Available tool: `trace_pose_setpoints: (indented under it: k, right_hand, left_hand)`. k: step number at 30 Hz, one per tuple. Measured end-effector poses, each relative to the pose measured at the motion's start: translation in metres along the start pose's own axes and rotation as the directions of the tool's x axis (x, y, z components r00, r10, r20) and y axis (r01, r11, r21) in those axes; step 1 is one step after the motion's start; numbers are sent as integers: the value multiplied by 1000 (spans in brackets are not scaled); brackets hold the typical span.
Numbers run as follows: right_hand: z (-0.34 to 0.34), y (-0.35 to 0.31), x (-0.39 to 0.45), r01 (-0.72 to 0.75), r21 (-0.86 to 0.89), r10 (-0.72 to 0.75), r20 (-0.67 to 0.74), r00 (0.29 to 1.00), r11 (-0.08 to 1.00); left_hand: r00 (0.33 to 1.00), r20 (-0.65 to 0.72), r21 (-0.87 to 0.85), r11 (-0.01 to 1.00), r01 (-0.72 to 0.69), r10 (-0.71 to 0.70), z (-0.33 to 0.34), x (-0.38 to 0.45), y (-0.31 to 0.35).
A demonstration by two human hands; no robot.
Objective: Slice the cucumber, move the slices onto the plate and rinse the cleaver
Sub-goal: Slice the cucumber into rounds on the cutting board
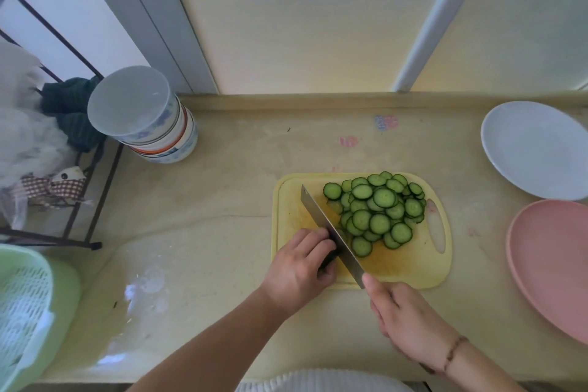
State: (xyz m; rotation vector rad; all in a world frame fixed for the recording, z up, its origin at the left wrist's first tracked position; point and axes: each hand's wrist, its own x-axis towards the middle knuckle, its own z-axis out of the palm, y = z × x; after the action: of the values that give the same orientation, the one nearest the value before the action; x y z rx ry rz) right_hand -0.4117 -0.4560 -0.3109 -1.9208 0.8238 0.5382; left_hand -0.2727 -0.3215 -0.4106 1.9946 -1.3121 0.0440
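Cleaver (331, 234) between hands — slices (377, 212) beyond.

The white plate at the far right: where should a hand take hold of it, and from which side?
Grip the white plate at its near-left rim, coming from the cutting board side. That raised edge is bare and faces the board. The pink plate crowds its near-right edge, and the wall lies close behind it.

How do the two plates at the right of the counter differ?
The white plate sits farther back, near the wall; the pink plate lies nearer the person. The white plate shows almost whole; the pink plate is cut off by the picture's right edge. Both are empty, lying right of the cutting board, where the cucumber slices are piled.
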Motion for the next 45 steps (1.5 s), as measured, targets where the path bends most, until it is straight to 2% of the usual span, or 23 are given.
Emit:
trace_pose_setpoints:
  k: [9, 13, 20, 29, 36, 45]
  right_hand:
    - [1, -9, 8, -38, 135, 34, 29, 999, 990]
    - [-4, -11, -3, 41, 125, -43, 14, 999, 991]
    - [-8, -12, -11, 79, 76, -78, -10, 997, 994]
    - [-3, -11, 0, 47, 56, -47, 14, 999, 997]
    - [14, -10, 28, 56, -24, -57, -46, 997, 998]
    - [1, -15, 17, 19, 76, -17, -28, 999, 997]
  left_hand:
    - [998, -28, -35, 998, 46, -47, -3, -1, -1]
    - [998, -31, -31, 998, 59, -60, -3, -1, 0]
    - [998, -34, -32, 998, 59, -60, -4, 0, 1]
    - [998, -38, -35, 998, 45, -47, -4, 0, 0]
    - [997, -63, -42, 998, 37, -40, -2, -1, -1]
    - [995, -60, -29, 997, 76, -77, 0, -3, -4]
